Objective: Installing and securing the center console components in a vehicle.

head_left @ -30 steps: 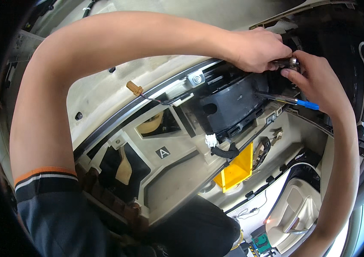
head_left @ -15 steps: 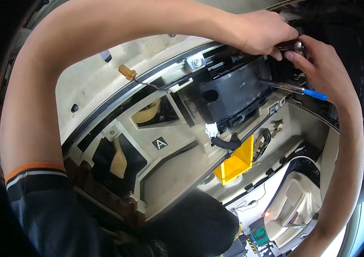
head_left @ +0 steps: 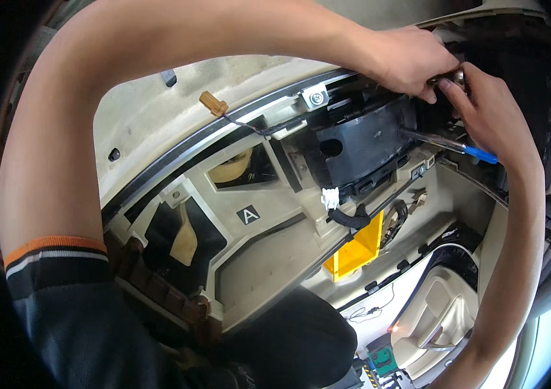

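At the upper right, my left hand [head_left: 417, 65] and my right hand [head_left: 491, 115] meet with curled fingers around a shiny metal tool [head_left: 458, 78], mostly hidden between them, at the top of an opened car dashboard. Just below them, a slim tool with a blue handle [head_left: 479, 153] points into a dark plastic housing [head_left: 359, 146], untouched by my fingers. A white connector [head_left: 330, 198] on a taped black cable hangs at the housing's lower edge. A brown connector [head_left: 214, 104] on a thin cable rests by the metal-edged rail.
The beige dashboard frame [head_left: 262, 253] fills the middle. A yellow bin [head_left: 353, 259] lies below it. A black centre console panel [head_left: 541, 110] with silver trim is at the right. A beige door panel [head_left: 431, 311] is at the lower right, and my dark-clothed leg [head_left: 288, 350] is at the bottom.
The view has shifted slightly, so the dashboard sits higher than a second ago and a little right of the middle frame. Both hands stay closed on the metal tool with little visible movement against the car.
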Motion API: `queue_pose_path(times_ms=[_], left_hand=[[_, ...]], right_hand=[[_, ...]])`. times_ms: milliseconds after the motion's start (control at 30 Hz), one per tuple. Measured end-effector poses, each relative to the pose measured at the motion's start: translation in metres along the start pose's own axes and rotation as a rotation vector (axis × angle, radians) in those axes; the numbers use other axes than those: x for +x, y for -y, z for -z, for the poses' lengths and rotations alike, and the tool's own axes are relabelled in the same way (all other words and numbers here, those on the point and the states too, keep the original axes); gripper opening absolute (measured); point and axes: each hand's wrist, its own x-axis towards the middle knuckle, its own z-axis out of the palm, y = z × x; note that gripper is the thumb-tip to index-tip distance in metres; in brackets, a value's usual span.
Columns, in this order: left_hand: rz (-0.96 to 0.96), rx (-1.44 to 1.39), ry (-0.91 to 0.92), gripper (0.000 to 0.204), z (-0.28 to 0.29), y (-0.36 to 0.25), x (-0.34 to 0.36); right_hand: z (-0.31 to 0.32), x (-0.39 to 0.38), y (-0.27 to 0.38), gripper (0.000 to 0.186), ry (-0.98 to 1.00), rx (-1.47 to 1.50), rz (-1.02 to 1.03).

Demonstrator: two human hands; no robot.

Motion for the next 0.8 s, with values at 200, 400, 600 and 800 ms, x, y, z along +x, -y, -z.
queue_pose_path(times_ms=[200, 400, 600, 800], left_hand=[[0.023, 0.009, 0.037, 0.035, 0.0, 0.003, 0.002], [0.007, 0.004, 0.007, 0.035, 0.001, -0.001, 0.002], [0.052, -0.084, -0.003, 0.044, 0.0, 0.006, 0.001], [0.122, -0.03, -0.013, 0.049, 0.0, 0.001, 0.005]], right_hand=[[0.005, 0.001, 0.005, 0.033, 0.061, 0.011, -0.038], [0.008, 0.006, 0.01, 0.039, 0.086, 0.042, -0.177], [0.004, 0.01, 0.008, 0.038, 0.02, 0.067, -0.075], [-0.001, 0.017, 0.009, 0.04, 0.103, 0.253, -0.276]])
